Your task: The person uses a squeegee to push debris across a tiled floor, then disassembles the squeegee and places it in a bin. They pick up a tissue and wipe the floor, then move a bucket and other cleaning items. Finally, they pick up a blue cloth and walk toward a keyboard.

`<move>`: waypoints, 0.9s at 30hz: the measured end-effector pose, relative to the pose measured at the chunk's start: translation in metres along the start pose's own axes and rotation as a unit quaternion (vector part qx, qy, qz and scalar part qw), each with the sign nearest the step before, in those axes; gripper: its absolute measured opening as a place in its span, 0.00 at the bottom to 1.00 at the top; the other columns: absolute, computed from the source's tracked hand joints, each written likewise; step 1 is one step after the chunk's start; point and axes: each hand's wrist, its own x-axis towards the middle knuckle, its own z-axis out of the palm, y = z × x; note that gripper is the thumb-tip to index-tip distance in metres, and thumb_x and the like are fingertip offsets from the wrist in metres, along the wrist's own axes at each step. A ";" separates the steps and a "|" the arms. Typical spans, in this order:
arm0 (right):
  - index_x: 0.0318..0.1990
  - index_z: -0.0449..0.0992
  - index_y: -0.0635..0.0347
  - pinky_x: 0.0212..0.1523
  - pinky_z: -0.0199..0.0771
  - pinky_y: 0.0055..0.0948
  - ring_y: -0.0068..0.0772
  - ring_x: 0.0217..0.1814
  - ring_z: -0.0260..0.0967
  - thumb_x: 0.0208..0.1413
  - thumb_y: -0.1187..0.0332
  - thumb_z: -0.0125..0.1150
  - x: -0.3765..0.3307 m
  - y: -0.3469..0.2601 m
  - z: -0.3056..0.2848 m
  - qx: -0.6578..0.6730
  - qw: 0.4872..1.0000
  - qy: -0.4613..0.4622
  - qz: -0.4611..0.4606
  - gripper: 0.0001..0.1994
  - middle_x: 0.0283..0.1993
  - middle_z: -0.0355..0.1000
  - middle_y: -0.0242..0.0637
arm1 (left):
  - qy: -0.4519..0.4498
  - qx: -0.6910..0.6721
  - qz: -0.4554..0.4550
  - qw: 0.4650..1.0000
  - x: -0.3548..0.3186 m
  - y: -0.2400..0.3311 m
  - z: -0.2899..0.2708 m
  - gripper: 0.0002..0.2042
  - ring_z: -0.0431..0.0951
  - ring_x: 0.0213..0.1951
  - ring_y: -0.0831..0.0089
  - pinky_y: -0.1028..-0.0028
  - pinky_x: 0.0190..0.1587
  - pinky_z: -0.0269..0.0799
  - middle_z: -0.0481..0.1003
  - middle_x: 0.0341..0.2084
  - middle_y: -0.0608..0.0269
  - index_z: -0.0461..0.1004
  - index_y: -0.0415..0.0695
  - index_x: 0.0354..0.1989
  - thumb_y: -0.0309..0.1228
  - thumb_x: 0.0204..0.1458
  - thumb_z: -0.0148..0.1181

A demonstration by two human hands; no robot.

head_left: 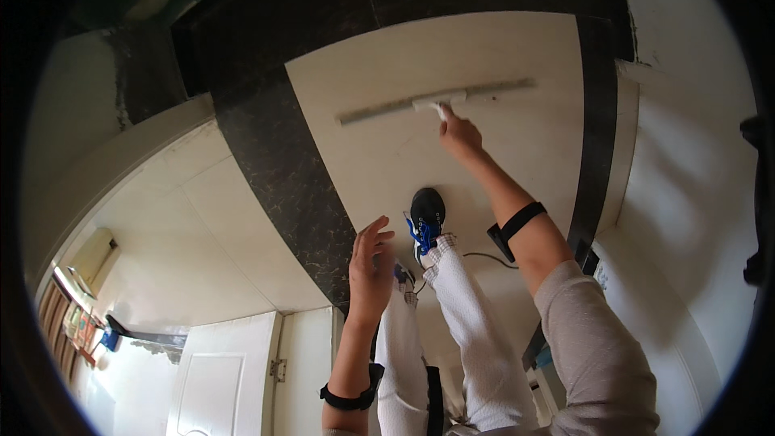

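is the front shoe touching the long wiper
Apart: the head view shows a stretch of pale floor between the toe of the front shoe and the wiper.

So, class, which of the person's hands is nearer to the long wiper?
Right. The right hand grips the long wiper; the left hand hangs apart from it, lower and left in the picture.

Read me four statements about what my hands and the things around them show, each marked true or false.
1. The right hand grips the white-handled long-bladed tool. True.
2. The left hand holds that tool too. False: it is off the tool.
3. Both forearms wear black bands. True.
4. The laces on the forward shoe are red. False: they are blue.
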 end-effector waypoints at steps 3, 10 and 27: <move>0.56 0.60 0.37 0.35 0.71 0.45 0.48 0.35 0.70 0.53 0.61 0.44 -0.035 0.027 -0.003 0.017 0.999 -0.040 0.017 0.21 0.32 0.72 0.47 | -0.012 0.023 0.018 1.000 -0.020 0.027 0.007 0.21 0.72 0.44 0.68 0.74 0.42 0.68 0.67 0.46 0.55 0.63 0.41 0.52 0.13 0.46 0.46; 0.56 0.61 0.43 0.35 0.70 0.44 0.47 0.34 0.71 0.54 0.59 0.43 -0.081 0.135 -0.090 0.056 0.996 0.068 -0.005 0.20 0.33 0.73 0.45 | -0.019 0.082 0.047 0.995 -0.067 0.073 0.037 0.21 0.72 0.42 0.68 0.74 0.41 0.70 0.66 0.45 0.55 0.63 0.42 0.52 0.16 0.46 0.48; 0.60 0.56 0.44 0.29 0.70 0.40 0.45 0.31 0.69 0.52 0.68 0.48 0.030 0.208 -0.218 -0.055 0.991 0.090 -0.083 0.25 0.30 0.69 0.47 | -0.007 0.046 0.027 0.999 0.010 0.146 0.237 0.22 0.71 0.46 0.70 0.77 0.41 0.69 0.61 0.52 0.59 0.59 0.44 0.55 0.16 0.50 0.47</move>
